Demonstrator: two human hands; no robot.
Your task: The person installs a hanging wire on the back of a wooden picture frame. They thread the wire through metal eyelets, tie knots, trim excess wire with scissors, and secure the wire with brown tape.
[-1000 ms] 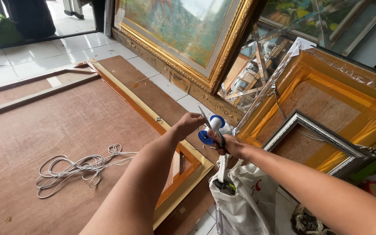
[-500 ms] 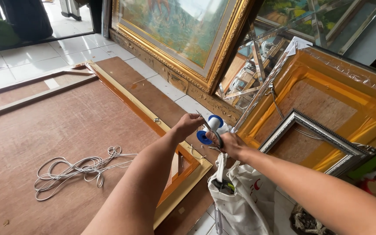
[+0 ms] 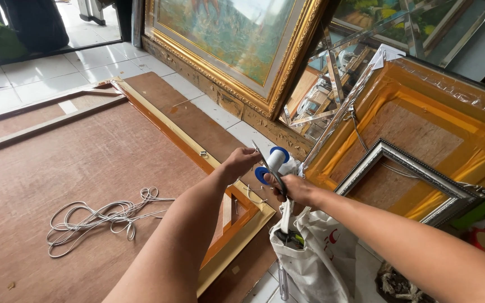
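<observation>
Scissors (image 3: pixel 265 163) between left hand (image 3: pixel 241 164), right hand (image 3: pixel 296 189).

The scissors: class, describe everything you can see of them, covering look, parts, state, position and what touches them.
The scissors look like thin grey metal, with long narrow blades pointing up and to the left. The right hand grips their lower end, hiding the handles, so whether the blades are open cannot be told. They cross in front of a white spool with blue ends, close to the left hand, above a white bag.
</observation>
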